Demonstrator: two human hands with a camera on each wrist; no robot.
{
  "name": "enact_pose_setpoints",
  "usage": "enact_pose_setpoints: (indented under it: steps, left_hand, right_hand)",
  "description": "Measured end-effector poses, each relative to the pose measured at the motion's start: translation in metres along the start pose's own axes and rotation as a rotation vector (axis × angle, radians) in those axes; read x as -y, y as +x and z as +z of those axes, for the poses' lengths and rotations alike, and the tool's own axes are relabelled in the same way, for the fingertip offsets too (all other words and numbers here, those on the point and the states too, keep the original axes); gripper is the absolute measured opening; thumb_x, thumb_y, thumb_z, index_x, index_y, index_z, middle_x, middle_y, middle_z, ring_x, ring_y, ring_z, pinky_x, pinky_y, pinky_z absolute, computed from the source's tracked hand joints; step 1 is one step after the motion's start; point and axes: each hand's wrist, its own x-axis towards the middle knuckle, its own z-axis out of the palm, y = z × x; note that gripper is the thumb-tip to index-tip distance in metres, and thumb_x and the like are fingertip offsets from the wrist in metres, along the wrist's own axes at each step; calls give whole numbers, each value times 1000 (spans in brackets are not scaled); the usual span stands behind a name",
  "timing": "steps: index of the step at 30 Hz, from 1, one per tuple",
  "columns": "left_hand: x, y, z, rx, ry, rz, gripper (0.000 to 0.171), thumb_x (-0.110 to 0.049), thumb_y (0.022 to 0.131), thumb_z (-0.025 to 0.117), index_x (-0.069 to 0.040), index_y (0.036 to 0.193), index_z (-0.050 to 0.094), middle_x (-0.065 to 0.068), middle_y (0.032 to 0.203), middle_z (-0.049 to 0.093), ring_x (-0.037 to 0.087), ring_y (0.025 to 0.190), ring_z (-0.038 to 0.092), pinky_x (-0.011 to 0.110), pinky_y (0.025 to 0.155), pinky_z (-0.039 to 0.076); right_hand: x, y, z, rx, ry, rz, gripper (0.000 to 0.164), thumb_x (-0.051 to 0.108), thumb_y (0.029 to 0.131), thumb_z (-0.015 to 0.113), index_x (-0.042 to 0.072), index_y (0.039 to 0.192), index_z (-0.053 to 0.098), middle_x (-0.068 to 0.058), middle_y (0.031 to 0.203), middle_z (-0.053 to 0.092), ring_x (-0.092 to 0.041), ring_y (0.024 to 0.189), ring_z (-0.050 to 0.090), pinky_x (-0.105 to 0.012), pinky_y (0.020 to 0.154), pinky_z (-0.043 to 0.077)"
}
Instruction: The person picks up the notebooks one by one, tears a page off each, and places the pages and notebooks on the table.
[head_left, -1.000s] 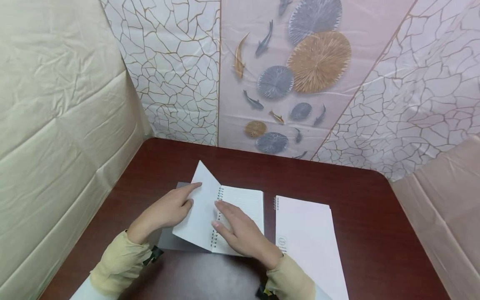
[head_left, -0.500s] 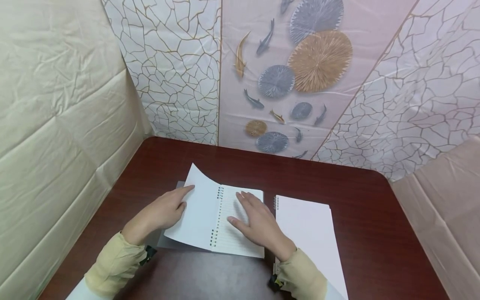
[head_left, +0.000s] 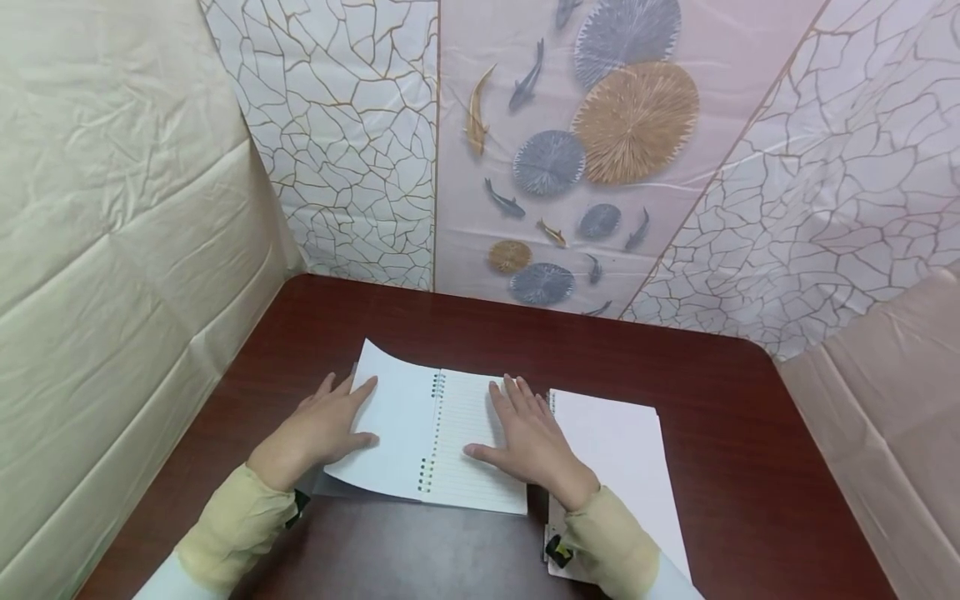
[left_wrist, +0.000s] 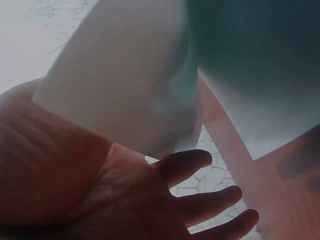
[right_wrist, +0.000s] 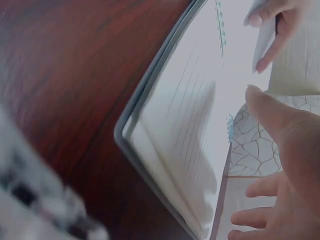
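Observation:
An open spiral notebook (head_left: 468, 479) lies on the table, with a lined right page and a blank left page (head_left: 397, 425) that bows upward at its outer edge. The left hand (head_left: 311, 429) rests its thumb and index finger on that raised edge; its other fingers extend straight past the edge, as the left wrist view shows. Over the right page's outer side is the right hand (head_left: 528, 442), fingers spread and straight. Whether it touches the paper cannot be told. Beneath the left page, part of a grey cover (head_left: 337, 485) shows.
A second, closed spiral notebook (head_left: 615, 467) with a pale cover lies just right, partly under the right sleeve (head_left: 611, 542). The dark red-brown table (head_left: 750, 467) reaches to patterned cloth walls (head_left: 360, 150) at the back and plain ones at the sides.
The left page has been lowered leftward from a steeper tilt, the left hand moving with it and spreading its fingers. The right hand has moved from the spiral binding to the right page's outer side.

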Motion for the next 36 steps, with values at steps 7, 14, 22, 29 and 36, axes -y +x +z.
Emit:
enact_pose_setpoints:
  steps: [7, 14, 22, 29, 36]
  left_hand:
    - [13, 5, 14, 26, -17, -18, 96, -43, 82, 83, -6, 157, 36, 34, 161, 25, 62, 143, 14, 78, 109, 25]
    - [22, 8, 29, 52, -21, -47, 99, -47, 82, 81, -9, 159, 32, 34, 164, 15, 62, 144, 7, 78, 110, 21]
    - [20, 8, 34, 32, -27, -57, 99, -44, 82, 82, -8, 159, 31, 34, 165, 9, 61, 145, 3, 80, 110, 18]
    - [19, 6, 37, 27, -28, -67, 97, -43, 84, 81, -10, 160, 30, 35, 164, 4, 58, 146, 1, 81, 110, 15]
    - [19, 7, 40, 13, -19, -75, 97, -43, 83, 82, -10, 159, 32, 35, 164, 5, 58, 147, 2, 81, 110, 15]
  right_hand:
    - [-7, -1, -1, 43, -85, 1, 113, 77, 78, 68, 3, 158, 33, -23, 166, 22, -40, 152, 17, -62, 120, 23]
    - [-13, -1, 3, 86, -102, -6, 115, 77, 77, 69, 1, 157, 33, -24, 166, 21, -41, 151, 18, -64, 119, 22]
    - [-17, -3, 5, 116, -79, -13, 112, 74, 81, 68, 0, 157, 32, -25, 166, 19, -42, 151, 17, -65, 120, 20]
    - [-19, -3, 10, 103, -91, -11, 114, 76, 79, 68, 1, 157, 33, -24, 166, 20, -41, 151, 18, -65, 119, 21]
    - [-21, -3, 12, 98, -99, -13, 115, 78, 79, 66, 2, 158, 32, -23, 167, 19, -40, 152, 17, -64, 120, 21]
